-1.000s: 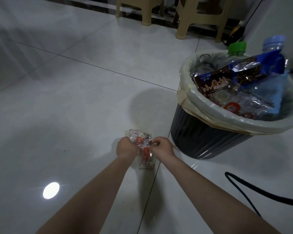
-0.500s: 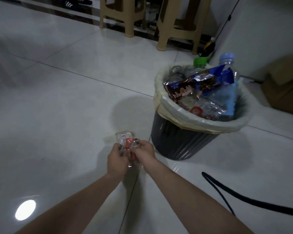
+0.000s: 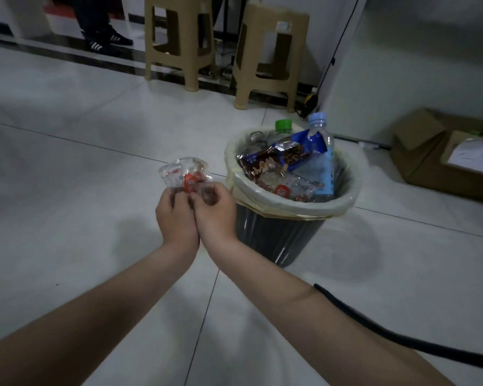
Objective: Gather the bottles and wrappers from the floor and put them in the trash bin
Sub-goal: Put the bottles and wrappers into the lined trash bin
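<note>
My left hand (image 3: 176, 215) and my right hand (image 3: 215, 213) together grip a bunch of clear wrappers with red print (image 3: 186, 175), held up off the floor just left of the trash bin (image 3: 273, 238). The bin is dark with a pale liner bag and is nearly full. A brown and blue snack wrapper (image 3: 282, 158), a green-capped bottle (image 3: 283, 126) and a blue-capped bottle (image 3: 318, 135) stick out of it.
Two beige plastic stools (image 3: 271, 57) stand behind the bin by the wall. An open cardboard box (image 3: 446, 154) sits at the right. A black cable (image 3: 388, 341) crosses the floor at lower right. A person's shoes (image 3: 106, 41) show at the top left.
Both hands have lifted the wrappers off the floor and risen toward the bin's rim height. My view has moved up and back, showing more of the room.
</note>
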